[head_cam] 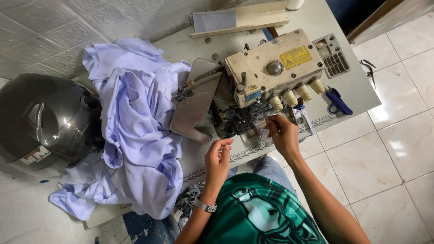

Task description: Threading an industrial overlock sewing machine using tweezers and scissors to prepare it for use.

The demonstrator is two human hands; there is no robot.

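Overlock sewing machine (pixel 275 68), cream-coloured and worn, sits on the pale tabletop (pixel 357 90) with its front cover swung open, so that we see the dark looper mechanism (pixel 235 119) below its row of four tension knobs (pixel 296 92). Our right hand (pixel 282 131) reaches into this opened area just under the knobs; thumb and forefinger are pinched together at the machine's front, apparently on a fine thread, though the thread itself is too thin for us to confirm. Our left hand (pixel 218 158) hovers near the tabletop's front edge, clear of the machine, its fingers curled inward with fingertips nearly meeting the thumb; whether it pinches a thread we cannot tell. A metal watch (pixel 205 206) circles the left wrist. A grey hinged cover plate (pixel 194 108) lies tilted just left of the mechanism. A heap of pale lilac fabric (pixel 135 131) is piled on the tabletop to the left of the machine, touching the plate and spilling over the front edge. Further left, beside the fabric, rests a dark glossy helmet (pixel 43 119). Blue thread snips (pixel 337 101) lie on the tabletop to the right of the machine, near the knobs. White floor tiles (pixel 389 149) show beyond the tabletop's right side.
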